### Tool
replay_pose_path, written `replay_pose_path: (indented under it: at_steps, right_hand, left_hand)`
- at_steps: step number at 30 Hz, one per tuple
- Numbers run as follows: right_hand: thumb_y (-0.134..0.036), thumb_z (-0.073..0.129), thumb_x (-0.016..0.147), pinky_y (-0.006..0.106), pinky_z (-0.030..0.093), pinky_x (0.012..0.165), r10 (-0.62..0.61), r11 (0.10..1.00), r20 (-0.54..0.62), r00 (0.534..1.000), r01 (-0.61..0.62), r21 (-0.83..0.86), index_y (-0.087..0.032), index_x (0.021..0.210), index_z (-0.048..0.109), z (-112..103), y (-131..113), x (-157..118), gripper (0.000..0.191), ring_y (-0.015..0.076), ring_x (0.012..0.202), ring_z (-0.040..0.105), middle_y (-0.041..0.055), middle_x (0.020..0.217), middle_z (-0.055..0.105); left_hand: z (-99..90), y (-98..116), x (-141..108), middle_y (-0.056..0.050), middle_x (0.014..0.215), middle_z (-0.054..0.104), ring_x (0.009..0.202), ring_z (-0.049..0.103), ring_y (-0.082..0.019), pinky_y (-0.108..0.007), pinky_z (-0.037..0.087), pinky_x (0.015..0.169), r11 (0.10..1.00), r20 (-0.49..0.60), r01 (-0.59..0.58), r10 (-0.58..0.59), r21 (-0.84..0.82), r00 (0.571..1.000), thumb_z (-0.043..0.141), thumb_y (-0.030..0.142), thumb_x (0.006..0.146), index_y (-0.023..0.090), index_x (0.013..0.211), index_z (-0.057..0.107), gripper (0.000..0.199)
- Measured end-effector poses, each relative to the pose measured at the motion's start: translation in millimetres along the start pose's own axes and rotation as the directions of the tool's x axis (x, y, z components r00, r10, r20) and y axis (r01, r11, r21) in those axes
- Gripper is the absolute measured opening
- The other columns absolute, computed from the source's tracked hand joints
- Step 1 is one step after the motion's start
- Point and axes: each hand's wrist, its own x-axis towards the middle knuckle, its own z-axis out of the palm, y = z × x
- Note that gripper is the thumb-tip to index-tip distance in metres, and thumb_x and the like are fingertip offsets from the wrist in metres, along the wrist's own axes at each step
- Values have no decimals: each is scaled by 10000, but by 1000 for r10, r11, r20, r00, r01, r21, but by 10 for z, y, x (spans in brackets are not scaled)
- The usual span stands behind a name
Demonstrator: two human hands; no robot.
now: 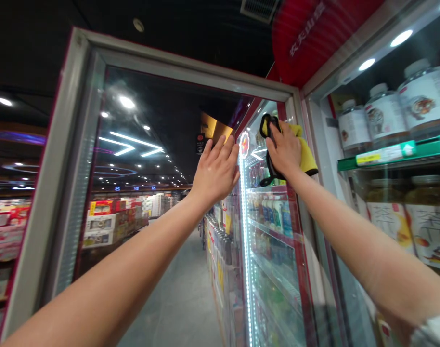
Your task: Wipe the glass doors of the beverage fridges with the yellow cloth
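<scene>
From the head camera, here's a glass door in a grey metal frame [191,67], standing open beside a lit drinks cabinet, and two bare hands are up at its pane! The right hand [285,149] is at the upper corner near the cabinet, and it has a yellow cloth with black edging [307,156]; the fingers bend over the fabric, holding it up against the glass. Yellow spills out on the wrist side, while a loop of the black edging curls around the fingertips and a tail of it hangs below.

Over to the left hand [216,168]: open, nothing in it, fingers fanned and pointing up at the middle of the pane. Whether the palm fully touches the glass, I can't tell. It's apart from the cloth, a little lower and to the left.

On the right, a row of clear bottles with white animal-picture labels [422,101] stands above a green price strip [386,153], with white-labelled bottles of tea [429,231] beneath. A red sign with white characters [306,36] leans overhead. In the glass there's a bright vertical strip of white lights [246,217] beside drink shelves, reflected or seen through, hard to say. Stacked boxes [104,224] show at left, past a grey floor [176,279].
</scene>
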Motion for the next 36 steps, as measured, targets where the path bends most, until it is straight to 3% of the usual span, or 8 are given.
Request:
replay_pose_path:
  at_steps: [4,9,16,23,26,30,33,36]
  right_hand:
    - [-428,244,1061,599,306,1156,30,1000,18,999,-30,6,-256,1567,393,7,-345,142,555,336,1528,280,105,1678,302]
    - [-452,295,1046,590,285,1182,-176,984,58,983,174,37,-332,1569,375,-45,-349,-303,543,292,1547,253,39,1686,297]
    - [-419,256,1045,678,315,1132,107,994,23,994,-108,34,-259,1575,380,5,-443,135,568,363,1528,279,107,1674,310]
    - [-462,350,1034,565,298,1191,-294,952,52,954,288,99,-355,1551,409,-101,-558,-268,530,278,1543,272,10,1674,330]
    - [-453,348,1036,542,330,1176,-207,976,47,977,203,85,-343,1536,436,-78,-508,-244,519,272,1528,303,19,1654,370]
    - [-430,304,1044,624,306,1161,5,999,8,1000,-5,50,-295,1561,403,-22,-883,-60,543,328,1530,281,69,1669,333]
    - [-441,303,1043,623,263,1186,-98,994,54,994,95,49,-319,1580,360,-49,-1198,-192,554,316,1552,230,48,1692,280]
    - [-448,303,1045,595,220,1215,-240,969,114,964,232,83,-341,1579,354,-101,-1232,-421,547,284,1564,205,18,1699,263]
  left_hand:
    - [-3,-39,7,-154,1616,405,1534,308,-288,-535,183,1286,999,-13,-27,26,-22,1000,440,290,976,125,1483,461,534]
    - [-126,-211,-153,-129,1559,492,1489,398,-262,-502,270,1268,992,29,-118,119,-44,992,445,243,951,159,1429,535,494]
    - [-358,-489,-597,-84,1579,476,1492,393,-261,-519,326,1238,995,42,-99,98,27,994,469,269,960,229,1436,533,482]
    - [-387,-413,-547,-120,1514,532,1432,458,-295,-541,396,1188,998,7,-62,62,16,998,476,246,941,216,1386,572,457]
    - [-383,-393,-551,-139,1478,556,1407,485,-291,-533,399,1188,996,-5,-74,75,51,997,446,231,951,186,1346,593,424]
    - [-352,-418,-583,-146,1421,590,1367,517,-291,-516,412,1177,996,-7,-64,64,59,998,440,221,945,175,1325,607,418]
    - [-340,-506,-656,-138,1407,603,1359,520,-297,-528,414,1173,999,23,-52,52,12,998,466,214,928,198,1354,600,447]
    - [-408,-694,-836,-105,1497,549,1423,473,-265,-509,369,1216,990,102,-143,144,-20,984,450,212,942,225,1418,554,487]
